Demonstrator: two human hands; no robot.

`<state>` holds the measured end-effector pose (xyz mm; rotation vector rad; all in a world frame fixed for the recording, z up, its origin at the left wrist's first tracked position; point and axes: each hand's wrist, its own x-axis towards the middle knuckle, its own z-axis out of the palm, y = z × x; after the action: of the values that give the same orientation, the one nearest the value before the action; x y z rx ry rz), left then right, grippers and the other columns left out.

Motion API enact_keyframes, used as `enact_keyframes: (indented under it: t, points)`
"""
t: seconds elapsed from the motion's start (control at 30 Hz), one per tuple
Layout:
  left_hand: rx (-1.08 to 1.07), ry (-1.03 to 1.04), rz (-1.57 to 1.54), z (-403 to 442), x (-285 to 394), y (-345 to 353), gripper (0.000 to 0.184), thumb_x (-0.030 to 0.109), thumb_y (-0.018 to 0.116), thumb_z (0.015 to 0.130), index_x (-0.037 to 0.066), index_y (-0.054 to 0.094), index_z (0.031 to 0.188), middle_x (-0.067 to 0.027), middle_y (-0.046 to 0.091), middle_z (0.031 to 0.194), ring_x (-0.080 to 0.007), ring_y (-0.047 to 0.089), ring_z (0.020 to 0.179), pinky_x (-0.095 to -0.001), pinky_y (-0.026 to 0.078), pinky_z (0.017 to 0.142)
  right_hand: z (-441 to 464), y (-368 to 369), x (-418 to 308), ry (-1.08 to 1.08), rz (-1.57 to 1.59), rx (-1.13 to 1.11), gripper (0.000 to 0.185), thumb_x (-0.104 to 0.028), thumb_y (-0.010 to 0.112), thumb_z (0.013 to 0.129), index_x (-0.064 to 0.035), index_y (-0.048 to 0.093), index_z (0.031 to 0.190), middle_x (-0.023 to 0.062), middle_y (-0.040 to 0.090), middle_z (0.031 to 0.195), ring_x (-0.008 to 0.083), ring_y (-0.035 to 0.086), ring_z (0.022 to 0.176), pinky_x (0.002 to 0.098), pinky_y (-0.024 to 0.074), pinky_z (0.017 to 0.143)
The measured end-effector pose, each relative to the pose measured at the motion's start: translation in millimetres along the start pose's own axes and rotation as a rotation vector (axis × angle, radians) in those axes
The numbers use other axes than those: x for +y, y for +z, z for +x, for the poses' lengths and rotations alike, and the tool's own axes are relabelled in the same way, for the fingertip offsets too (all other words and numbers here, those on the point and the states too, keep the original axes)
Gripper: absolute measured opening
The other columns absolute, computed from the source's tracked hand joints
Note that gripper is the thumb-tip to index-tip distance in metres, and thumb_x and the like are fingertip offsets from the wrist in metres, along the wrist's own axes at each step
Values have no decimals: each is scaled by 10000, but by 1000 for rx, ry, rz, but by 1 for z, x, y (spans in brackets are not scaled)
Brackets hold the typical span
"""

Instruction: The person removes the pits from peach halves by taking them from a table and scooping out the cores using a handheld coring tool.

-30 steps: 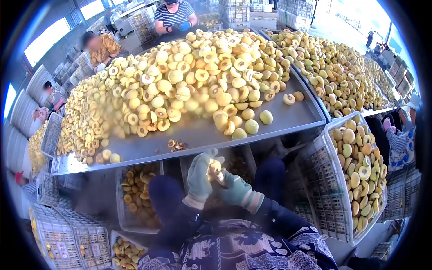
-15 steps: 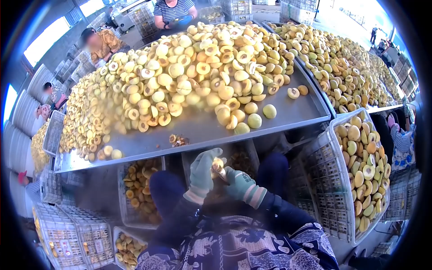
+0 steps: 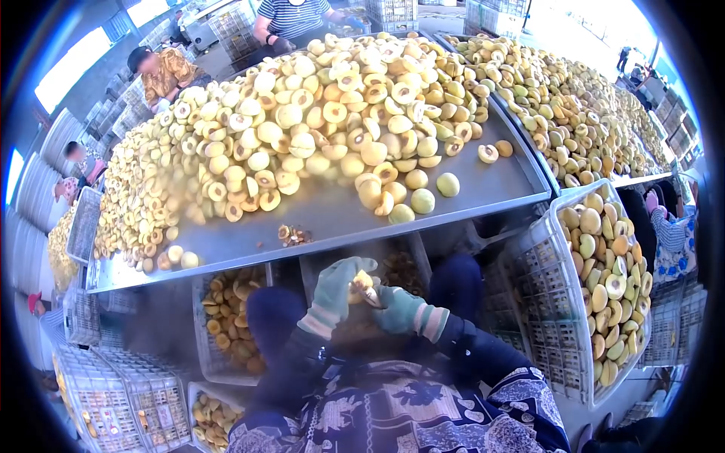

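Note:
In front of my lap, my left hand (image 3: 336,293), in a pale green glove, is closed around a halved yellow peach (image 3: 363,282). The cut face shows pale flesh with a brown middle. My right hand (image 3: 402,309), gloved alike, grips a small metal pitting tool (image 3: 372,298). The tool's tip meets the peach's stone cavity, though its exact shape is hard to make out. Just beyond my hands runs the near edge of a metal table (image 3: 362,232). On it lies a large heap of halved and whole peaches (image 3: 302,136), with a small pile of brown stone bits (image 3: 293,235).
A tall crate (image 3: 540,309) of peach halves stands at my right. Beneath the table, another crate (image 3: 199,332) of halves sits by my left knee. Stacked crates (image 3: 121,396) stand lower left. A second heaped table (image 3: 555,113) adjoins at right. Co-workers sit across and alongside.
My left hand has turned slightly, and the peach's cut face shows more toward me. The tool stays at the peach. Across the table, the person in stripes has moved their hands apart.

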<state>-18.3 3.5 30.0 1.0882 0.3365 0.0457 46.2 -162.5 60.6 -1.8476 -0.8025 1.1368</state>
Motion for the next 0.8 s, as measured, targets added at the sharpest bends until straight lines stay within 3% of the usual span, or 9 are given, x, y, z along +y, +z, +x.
enact_keyframes:
  t: [0.1,0.23,0.33,0.43,0.5,0.63,0.73,0.77,0.8]
  points:
    - [-2,-69,27,0,3,3,413,340,519,960,-24,590,1143,-201,637,1115,-324,666,940,-396,536,854,-8,-2,-7,46,451,-99,400,-286,579,944,-35,553,1254,79,631,1171,178,579,1096,310,445,933]
    - [-28,534,674,-8,9,19,412,284,471,985,-42,555,1222,-187,613,1170,-314,625,1063,-365,483,937,20,26,39,-53,802,-84,346,-285,582,939,-59,575,1201,63,631,1136,184,579,1048,322,445,945]
    - [33,430,282,-3,-10,21,441,301,445,993,-54,550,1234,-171,606,1194,-327,621,1053,-388,488,924,31,44,58,-332,137,295,258,-290,558,936,-96,620,1094,112,673,992,257,630,939,355,485,864]
    - [211,149,110,-3,-3,38,369,261,553,914,-48,624,1102,-136,631,1101,-291,633,957,-373,514,823,-19,0,-4,196,396,70,403,-369,593,904,-14,617,1093,108,649,915,226,638,793,332,495,693]
    - [148,100,132,1,-7,37,369,268,551,912,-42,626,1097,-139,631,1090,-289,642,926,-362,521,806,16,33,45,-53,302,193,275,-273,524,923,-48,586,1068,128,665,878,309,650,748,401,489,696]
    - [50,193,314,5,-16,38,285,132,582,859,-13,613,1102,-134,622,1082,-241,659,850,-326,550,716,-26,3,15,147,633,-63,164,-147,515,879,-87,612,996,65,601,699,187,611,516,273,451,407]
    - [-6,310,507,11,-32,30,269,61,561,858,-1,604,1117,-128,624,1052,-222,663,812,-306,559,685,-9,9,38,119,485,15,204,-187,551,886,-78,628,1040,100,648,772,236,659,620,328,515,516]
    - [94,-24,80,6,-18,48,239,104,560,892,-18,610,1091,-131,634,1015,-231,664,796,-307,559,679,23,33,78,-160,-39,299,229,-205,568,887,-90,628,1075,125,664,872,259,675,758,329,538,599]
    - [62,3,172,7,-22,46,254,158,573,906,-37,621,1062,-140,644,1002,-237,664,796,-311,559,696,-6,26,47,-68,261,341,268,-189,585,779,43,586,914,125,616,908,189,595,873,246,493,777]
